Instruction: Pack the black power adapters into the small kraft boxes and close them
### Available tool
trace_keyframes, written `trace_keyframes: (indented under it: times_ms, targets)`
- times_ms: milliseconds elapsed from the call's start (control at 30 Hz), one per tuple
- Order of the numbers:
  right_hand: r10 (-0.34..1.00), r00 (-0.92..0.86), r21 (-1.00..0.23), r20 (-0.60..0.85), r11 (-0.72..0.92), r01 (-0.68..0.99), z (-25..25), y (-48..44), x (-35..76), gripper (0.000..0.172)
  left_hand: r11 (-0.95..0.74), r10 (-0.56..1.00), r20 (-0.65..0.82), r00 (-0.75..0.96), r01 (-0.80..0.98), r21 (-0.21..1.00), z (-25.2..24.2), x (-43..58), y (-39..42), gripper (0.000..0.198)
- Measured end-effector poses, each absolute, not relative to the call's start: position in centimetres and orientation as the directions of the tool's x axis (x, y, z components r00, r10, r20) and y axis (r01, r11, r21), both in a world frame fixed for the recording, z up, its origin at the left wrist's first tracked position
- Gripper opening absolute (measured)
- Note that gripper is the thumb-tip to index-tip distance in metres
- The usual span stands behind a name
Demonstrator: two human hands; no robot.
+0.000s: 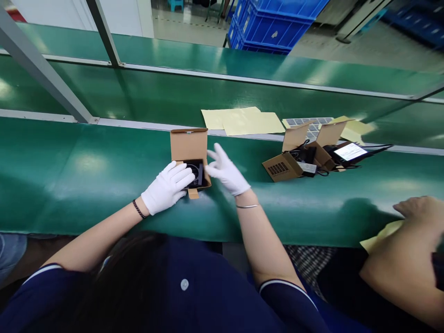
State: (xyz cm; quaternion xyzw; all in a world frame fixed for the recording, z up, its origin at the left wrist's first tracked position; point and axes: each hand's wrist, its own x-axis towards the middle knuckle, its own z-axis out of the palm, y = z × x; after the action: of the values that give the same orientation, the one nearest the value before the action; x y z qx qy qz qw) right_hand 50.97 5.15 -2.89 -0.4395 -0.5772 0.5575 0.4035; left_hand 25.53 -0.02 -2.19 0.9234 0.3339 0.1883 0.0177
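Observation:
Straight in front of me an open cardboard box [189, 145] stands on the green bench, its lid raised at the back and a small flap folded out in front. Inside it sits a black item [198, 172] with a cable, partly covered by my fingers. My left hand [169, 186], in a white glove, lies over the box's left side with its fingers stretched across the opening. At the right side wall is my right hand [225, 172], also gloved, fingers apart and nothing in them; whether it touches the wall I cannot tell.
Two more open boxes [282, 167] with black cabled items lie to the right, one bearing a white label [350, 151]. Yellow sheets [243, 121] and a label sheet [308, 125] lie behind. A co-worker's arm [405, 259] rests at the right. Metal posts [45, 64] rise at left.

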Motion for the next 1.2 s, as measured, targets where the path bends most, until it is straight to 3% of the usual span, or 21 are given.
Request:
trace_keyframes:
  times_ms: [100, 167, 267, 333, 400, 467, 533, 633, 800, 933, 1067, 1133, 1200]
  targets:
    - [0.945, -0.325, -0.995, 0.05, 0.02, -0.096, -4.7, 5.7, 48.4, 0.104, -0.806, 0.592, 0.332, 0.735, 0.547, 0.226, -2.7, 25.3, 1.6, 0.04]
    - [0.957, -0.265, -0.991, 0.118, 0.096, -0.096, -5.3, 5.6, 47.6, 0.085, -0.806, 0.591, 0.403, 0.699, 0.49, 0.333, -3.6, 25.2, 1.9, 0.035]
    - [0.971, -0.148, -0.981, 0.189, 0.195, 0.024, -6.0, 5.3, 48.0, 0.042, -0.691, 0.721, 0.548, 0.424, 0.386, 0.612, -5.7, 25.0, 0.6, 0.036]
    - [0.958, -0.133, -0.959, 0.254, 0.267, 0.092, -6.2, 5.0, 49.0, 0.03, -0.575, 0.818, 0.549, 0.173, 0.277, 0.77, -6.9, 24.8, -0.7, 0.056]
    - [0.928, -0.172, -0.921, 0.331, 0.357, 0.155, -6.3, 4.6, 49.9, 0.029, -0.509, 0.858, 0.509, 0.068, 0.241, 0.826, -7.6, 24.7, -1.6, 0.072]
    - [0.879, -0.244, -0.852, 0.41, 0.465, 0.242, -6.2, 4.1, 50.6, 0.037, -0.505, 0.855, 0.513, 0.08, 0.36, 0.785, -7.8, 24.6, -1.9, 0.062]
    - [0.812, -0.329, -0.75, 0.482, 0.576, 0.325, -6.0, 3.7, 50.9, 0.041, -0.515, 0.828, 0.553, 0.092, 0.514, 0.686, -7.7, 24.7, -1.8, 0.038]
    - [0.728, -0.413, -0.618, 0.547, 0.684, 0.387, -6.2, 3.2, 50.7, 0.041, -0.559, 0.776, 0.62, 0.114, 0.578, 0.594, -7.7, 24.8, -1.2, 0.024]
    - [0.729, -0.481, -0.538, 0.487, 0.684, 0.492, -7.6, 3.3, 50.6, 0.037, -0.639, 0.745, 0.586, 0.32, 0.594, 0.488, -8.1, 23.8, -0.4, 0.031]
    - [0.676, -0.586, -0.423, 0.446, 0.736, 0.528, -8.8, 3.5, 51.2, 0.051, -0.676, 0.715, 0.521, 0.466, 0.649, 0.348, -8.0, 23.1, 0.3, 0.026]
    - [0.613, -0.633, -0.239, 0.473, 0.78, 0.578, -7.9, 2.8, 51.3, 0.06, -0.748, 0.642, 0.557, 0.528, 0.592, 0.3, -7.5, 23.6, 1.3, 0.031]
    - [0.566, -0.666, -0.144, 0.485, 0.803, 0.578, -6.9, 2.1, 50.8, 0.053, -0.773, 0.611, 0.594, 0.523, 0.558, 0.303, -7.4, 23.9, 1.5, 0.04]
    - [0.52, -0.705, -0.089, 0.483, 0.83, 0.551, -6.2, 1.6, 50.2, 0.036, -0.769, 0.62, 0.591, 0.516, 0.55, 0.327, -7.3, 24.0, 1.6, 0.048]
